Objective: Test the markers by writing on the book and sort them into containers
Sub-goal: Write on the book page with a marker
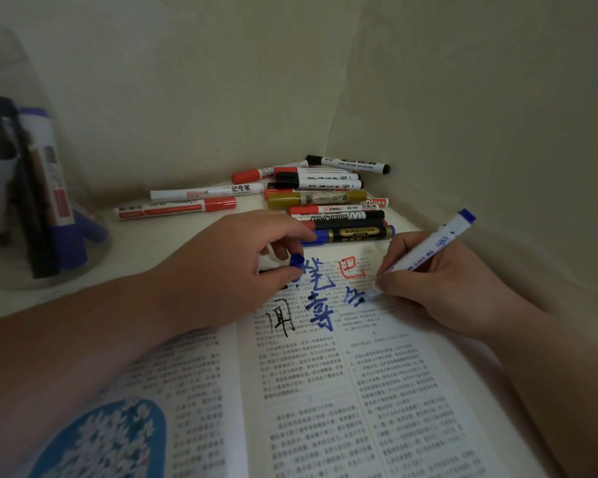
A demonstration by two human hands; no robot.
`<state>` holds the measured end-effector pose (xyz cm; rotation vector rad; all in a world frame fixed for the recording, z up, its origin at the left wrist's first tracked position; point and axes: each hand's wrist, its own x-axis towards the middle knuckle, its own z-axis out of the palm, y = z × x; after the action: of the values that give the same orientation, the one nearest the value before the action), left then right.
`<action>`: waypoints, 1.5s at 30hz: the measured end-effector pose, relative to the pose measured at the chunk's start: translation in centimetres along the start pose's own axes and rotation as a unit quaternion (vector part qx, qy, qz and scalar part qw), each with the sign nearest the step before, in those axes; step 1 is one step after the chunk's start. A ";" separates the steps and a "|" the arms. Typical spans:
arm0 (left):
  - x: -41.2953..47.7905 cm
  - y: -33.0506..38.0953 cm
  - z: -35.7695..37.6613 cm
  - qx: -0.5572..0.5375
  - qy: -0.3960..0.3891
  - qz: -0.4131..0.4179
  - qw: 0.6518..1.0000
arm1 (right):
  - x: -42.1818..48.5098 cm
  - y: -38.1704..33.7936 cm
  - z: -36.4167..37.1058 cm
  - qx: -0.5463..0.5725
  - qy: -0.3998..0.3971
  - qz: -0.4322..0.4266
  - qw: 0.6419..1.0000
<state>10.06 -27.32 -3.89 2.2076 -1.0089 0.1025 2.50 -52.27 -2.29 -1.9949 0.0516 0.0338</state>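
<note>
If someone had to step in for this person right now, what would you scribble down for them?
Hands: the right hand grips the uncapped blue marker, with its tip on the book. The left hand pinches the blue cap near the page's top.
Done: black, blue and red test characters are on the page, and several markers stand in the clear jar at left.
Left: cap and sort this marker, then test the pile of markers beyond the book.

Illumination is dim and flat, with a grey-green cast. Wide-angle distortion curves the frame edges. The clear rounded jar [87,208] at 9 o'clock is blurred; print on the open white-paged book [359,374] softens toward 6 o'clock.
</note>
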 end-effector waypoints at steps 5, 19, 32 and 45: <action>0.0 0.2 -0.1 -0.001 -0.005 -0.001 1.000 | -0.1 0.0 -0.1 0.020 -0.008 0.003 1.000; 0.0 0.0 0.0 0.004 -0.003 0.000 1.000 | -0.6 -0.5 -0.1 0.010 -0.050 0.009 0.999; 0.0 0.4 -0.2 0.001 -0.010 -0.013 1.000 | 0.1 0.1 -0.1 0.018 0.022 -0.024 0.999; -0.3 0.8 -0.2 -0.101 0.043 -0.023 0.994 | 0.8 -5.2 1.7 0.176 -0.011 -0.086 0.980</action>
<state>9.34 -27.33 -3.40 2.0228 -0.8808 0.0705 3.60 -48.55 1.70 -1.6373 -0.1232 -0.0611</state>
